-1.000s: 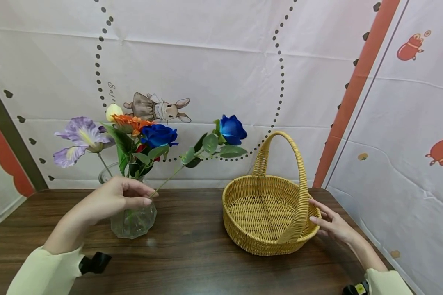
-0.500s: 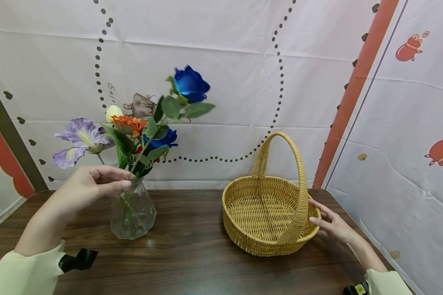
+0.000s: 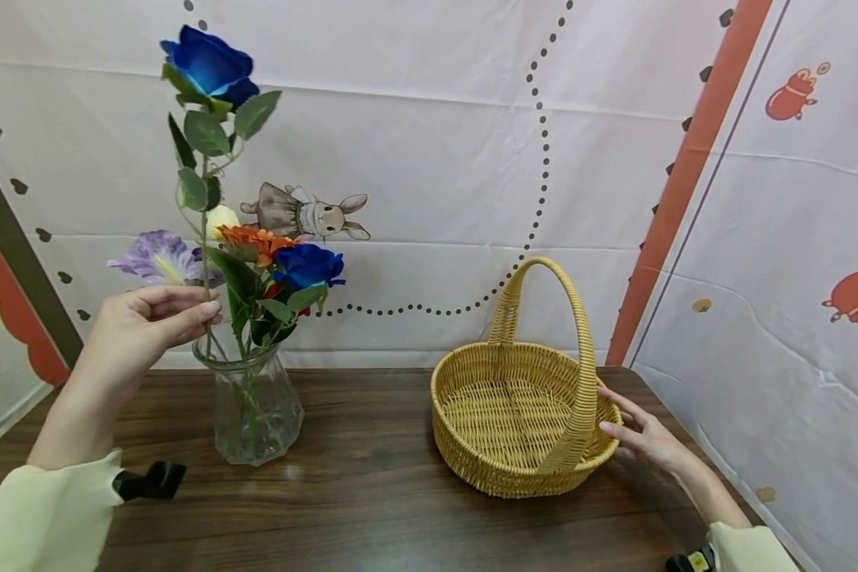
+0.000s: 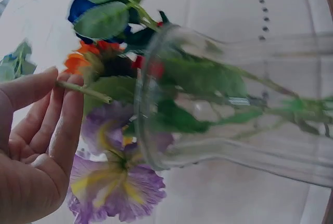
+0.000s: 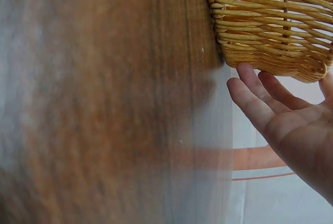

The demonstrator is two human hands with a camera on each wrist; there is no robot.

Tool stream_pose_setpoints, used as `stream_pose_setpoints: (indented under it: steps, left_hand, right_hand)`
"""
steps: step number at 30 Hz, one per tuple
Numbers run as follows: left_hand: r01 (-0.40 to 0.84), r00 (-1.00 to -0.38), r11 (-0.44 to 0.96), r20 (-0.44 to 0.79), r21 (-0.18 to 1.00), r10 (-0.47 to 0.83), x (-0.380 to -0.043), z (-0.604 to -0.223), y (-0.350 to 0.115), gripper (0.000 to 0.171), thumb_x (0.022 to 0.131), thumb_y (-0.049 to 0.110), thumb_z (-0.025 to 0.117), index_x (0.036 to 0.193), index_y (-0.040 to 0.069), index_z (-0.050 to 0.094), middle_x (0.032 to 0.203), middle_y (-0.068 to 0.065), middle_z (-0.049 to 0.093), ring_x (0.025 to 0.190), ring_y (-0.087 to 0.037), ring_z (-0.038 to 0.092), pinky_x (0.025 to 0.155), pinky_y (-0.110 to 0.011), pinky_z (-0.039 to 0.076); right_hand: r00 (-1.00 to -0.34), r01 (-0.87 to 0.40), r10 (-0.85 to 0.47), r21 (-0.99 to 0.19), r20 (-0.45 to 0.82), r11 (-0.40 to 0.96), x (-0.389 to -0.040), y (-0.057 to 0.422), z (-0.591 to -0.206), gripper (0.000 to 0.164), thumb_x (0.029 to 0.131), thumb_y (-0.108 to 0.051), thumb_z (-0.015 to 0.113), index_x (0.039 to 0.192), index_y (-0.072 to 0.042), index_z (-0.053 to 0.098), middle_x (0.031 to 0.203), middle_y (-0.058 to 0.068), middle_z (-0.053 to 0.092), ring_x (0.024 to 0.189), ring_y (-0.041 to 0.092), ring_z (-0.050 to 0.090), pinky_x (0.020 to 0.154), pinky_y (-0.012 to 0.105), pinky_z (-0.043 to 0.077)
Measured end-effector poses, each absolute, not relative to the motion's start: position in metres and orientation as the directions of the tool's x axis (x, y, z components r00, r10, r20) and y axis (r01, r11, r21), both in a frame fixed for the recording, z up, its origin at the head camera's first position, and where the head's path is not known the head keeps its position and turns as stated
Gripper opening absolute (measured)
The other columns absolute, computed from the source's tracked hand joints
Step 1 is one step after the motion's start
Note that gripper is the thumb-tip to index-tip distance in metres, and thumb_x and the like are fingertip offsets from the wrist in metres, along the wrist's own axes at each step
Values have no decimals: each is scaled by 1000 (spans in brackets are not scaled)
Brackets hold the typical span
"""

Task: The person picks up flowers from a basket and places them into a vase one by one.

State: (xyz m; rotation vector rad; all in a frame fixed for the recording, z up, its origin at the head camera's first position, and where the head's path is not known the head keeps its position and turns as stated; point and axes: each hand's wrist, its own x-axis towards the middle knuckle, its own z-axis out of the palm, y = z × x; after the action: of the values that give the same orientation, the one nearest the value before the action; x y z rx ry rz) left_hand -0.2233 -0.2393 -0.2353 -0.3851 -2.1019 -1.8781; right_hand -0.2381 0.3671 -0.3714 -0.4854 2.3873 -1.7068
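A blue rose (image 3: 210, 71) stands upright above the glass vase (image 3: 257, 413), its stem pinched between the thumb and fingers of my left hand (image 3: 132, 342). In the left wrist view the cut end of the stem (image 4: 91, 91) points at the vase mouth, outside the glass. Purple, orange, yellow, red and blue flowers (image 3: 307, 266) fill the vase. At the right, my right hand (image 3: 651, 437) holds the side of the yellow wicker basket (image 3: 465, 469), thumb over the rim and fingers along the outer wall. No flowers lie in the basket.
The brown wooden table (image 3: 357, 492) bears both vase and basket. Behind it hangs a printed white cloth (image 3: 429, 159) with a rabbit picture, and another cloth wall (image 3: 794, 278) rises close on the right.
My left hand has moved left and up, bringing the blue rose from a slant toward the basket to upright over the vase. The right hand and basket have stayed put.
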Motion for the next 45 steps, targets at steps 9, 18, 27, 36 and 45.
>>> stream_pose_setpoints:
  steps: [9, 18, 27, 36, 45]
  left_hand:
    - [413, -894, 338, 446, 846, -24, -241, -248, -236, 10, 84, 10, 65, 92, 17, 63, 76, 16, 65, 66, 0, 62, 59, -15, 50]
    - [375, -907, 464, 422, 802, 3, -241, -256, -237, 21, 85, 16, 65, 104, 13, 57, 79, 21, 61, 70, 2, 59, 59, -17, 48]
    - [337, -911, 541, 412, 771, -19, -240, -252, -236, 31, 85, 25, 64, 104, 2, 58, 75, 22, 61, 67, 1, 60, 58, -18, 49]
    - [252, -894, 658, 431, 710, -122, -241, -249, -235, 56, 82, 36, 65, 121, 0, 51, 105, -10, 63, 87, -11, 57, 70, -29, 45]
    - [203, -897, 636, 401, 744, -183, -234, -249, -234, 71, 83, 40, 62, 136, 0, 37, 136, -27, 36, 122, -44, 33, 88, -59, 33]
  right_hand:
    - [-932, -171, -356, -943, 61, 286, -238, 366, -373, 55, 95, -14, 48, 140, -36, 28, 131, 43, 17, 98, 5, 55, 78, 34, 51]
    - [-930, -180, -360, -941, 67, 288, -239, 368, -371, 54, 95, -14, 48, 138, -40, 30, 130, 41, 23, 99, 8, 57, 77, 34, 51]
    - [-908, -210, -406, -948, 99, 238, -241, 369, -374, 54, 95, -10, 46, 137, -41, 31, 122, 18, 39, 98, 8, 58, 77, 35, 51]
    - [-917, -198, -389, -947, 88, 252, -240, 369, -375, 56, 95, -11, 47, 141, -37, 27, 125, 25, 35, 98, 7, 58, 77, 34, 51]
    - [-925, -190, -373, -940, 74, 283, -240, 368, -374, 56, 95, -13, 47, 139, -40, 26, 129, 37, 27, 98, 6, 57, 77, 33, 51]
